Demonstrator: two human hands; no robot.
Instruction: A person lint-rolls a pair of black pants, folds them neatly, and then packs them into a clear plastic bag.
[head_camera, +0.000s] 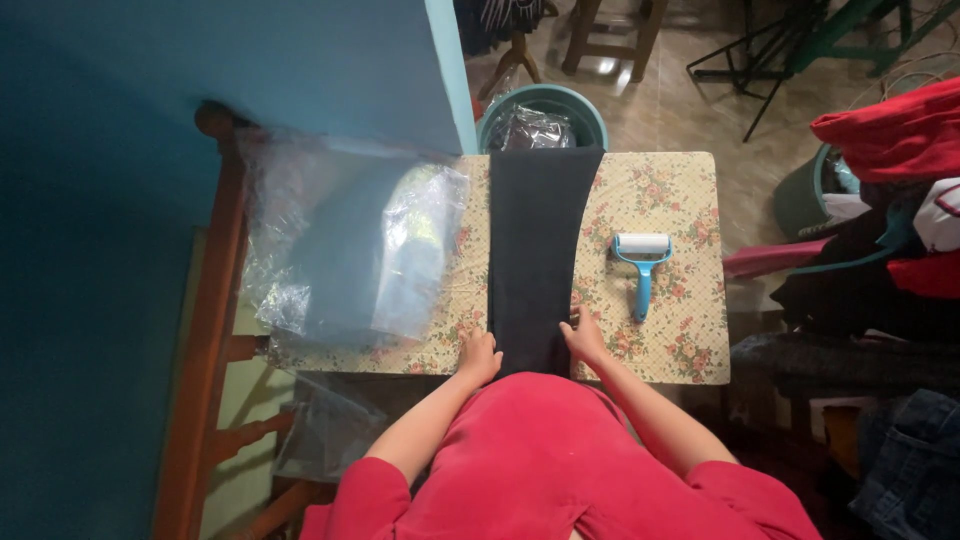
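A long dark cloth (535, 250) lies lengthwise down the middle of a table with a floral cover (680, 330). My left hand (479, 356) grips the cloth's near left edge, and my right hand (583, 336) holds its near right edge, fingers pressed on the fabric. A blue-handled lint roller (641, 262) with a white head lies on the floral cover to the right of the cloth, apart from both hands.
Clear plastic bags (350, 245) are heaped on the table's left side. A teal bin (541, 110) with a plastic liner stands beyond the far edge. Red and dark clothes (890, 210) are piled at the right. A wooden chair frame (215, 300) stands at the left.
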